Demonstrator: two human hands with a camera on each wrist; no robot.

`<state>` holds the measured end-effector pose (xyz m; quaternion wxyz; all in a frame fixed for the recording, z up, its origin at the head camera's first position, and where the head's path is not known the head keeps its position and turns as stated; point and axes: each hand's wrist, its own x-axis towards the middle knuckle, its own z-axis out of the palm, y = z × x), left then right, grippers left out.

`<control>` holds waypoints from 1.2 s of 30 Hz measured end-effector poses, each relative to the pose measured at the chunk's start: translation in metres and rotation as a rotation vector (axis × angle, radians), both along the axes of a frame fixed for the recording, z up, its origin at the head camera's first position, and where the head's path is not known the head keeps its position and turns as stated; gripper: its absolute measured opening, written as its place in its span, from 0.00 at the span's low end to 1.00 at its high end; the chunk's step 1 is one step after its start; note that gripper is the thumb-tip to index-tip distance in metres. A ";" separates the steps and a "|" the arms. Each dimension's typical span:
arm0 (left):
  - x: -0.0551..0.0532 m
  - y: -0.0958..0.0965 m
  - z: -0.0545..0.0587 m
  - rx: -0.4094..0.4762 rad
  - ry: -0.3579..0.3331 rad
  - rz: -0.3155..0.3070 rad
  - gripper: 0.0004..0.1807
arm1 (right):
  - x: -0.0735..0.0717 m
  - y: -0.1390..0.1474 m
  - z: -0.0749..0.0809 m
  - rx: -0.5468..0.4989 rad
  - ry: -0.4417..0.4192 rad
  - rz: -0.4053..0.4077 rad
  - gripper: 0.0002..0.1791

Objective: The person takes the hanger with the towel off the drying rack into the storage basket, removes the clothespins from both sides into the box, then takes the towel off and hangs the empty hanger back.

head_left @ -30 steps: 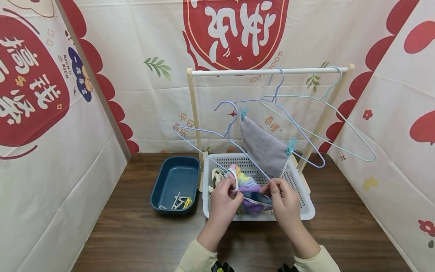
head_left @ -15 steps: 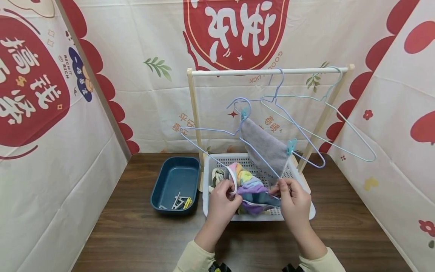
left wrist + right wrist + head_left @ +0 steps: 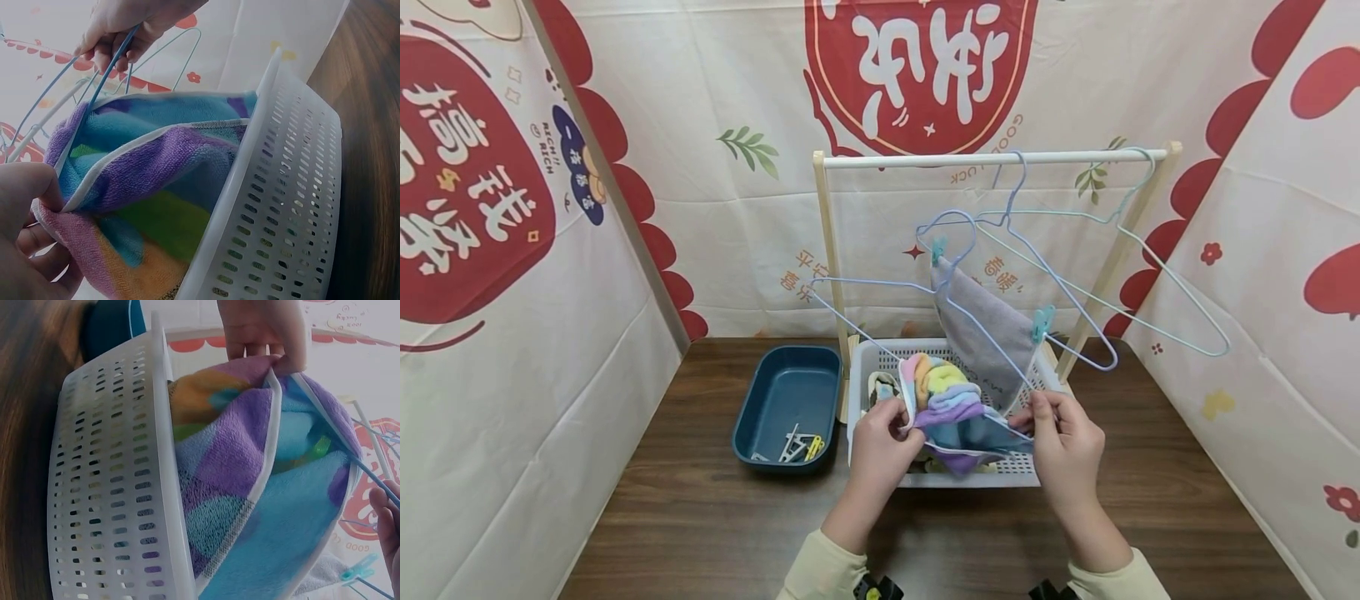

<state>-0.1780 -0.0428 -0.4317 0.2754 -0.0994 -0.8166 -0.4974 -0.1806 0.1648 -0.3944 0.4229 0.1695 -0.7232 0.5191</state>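
My left hand (image 3: pixel 880 450) pinches the white-trimmed edge of a colourful striped towel (image 3: pixel 943 387). The towel rises out of a white perforated basket (image 3: pixel 970 481), its lower part still inside. My right hand (image 3: pixel 1067 450) grips the lower right corner of a blue wire hanger (image 3: pixel 880 282), which is off the rod with its hook upward. In the right wrist view the hanger's wire (image 3: pixel 372 475) runs to the fold of the towel (image 3: pixel 250 444), under its upper layer. How far the bar reaches through the fold is hidden.
Behind the basket stands a rack with a white rod (image 3: pixel 910 161). A second blue hanger (image 3: pixel 1060 283) there carries a grey cloth (image 3: pixel 977 325) by teal clips (image 3: pixel 1042 323). Beside it hangs a mint hanger (image 3: pixel 1180 287). A dark blue bin (image 3: pixel 786 392) at left contains several clothespins (image 3: pixel 797 447).
My right hand and the hanger have moved to the right. My left hand has shifted slightly left, keeping its pinch, and the towel is spread wider between the hands.
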 end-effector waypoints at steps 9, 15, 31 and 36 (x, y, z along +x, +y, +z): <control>-0.002 -0.005 -0.004 0.007 0.003 0.019 0.14 | -0.002 0.014 -0.002 0.006 -0.056 -0.064 0.04; -0.003 -0.009 -0.005 0.019 -0.017 0.041 0.14 | -0.001 0.023 0.000 0.028 -0.089 -0.102 0.06; -0.004 -0.023 -0.010 0.061 -0.093 0.075 0.13 | -0.003 0.037 0.003 0.010 -0.110 -0.150 0.07; -0.005 -0.025 -0.011 0.052 -0.123 0.101 0.12 | -0.003 0.041 0.004 0.007 -0.107 -0.160 0.10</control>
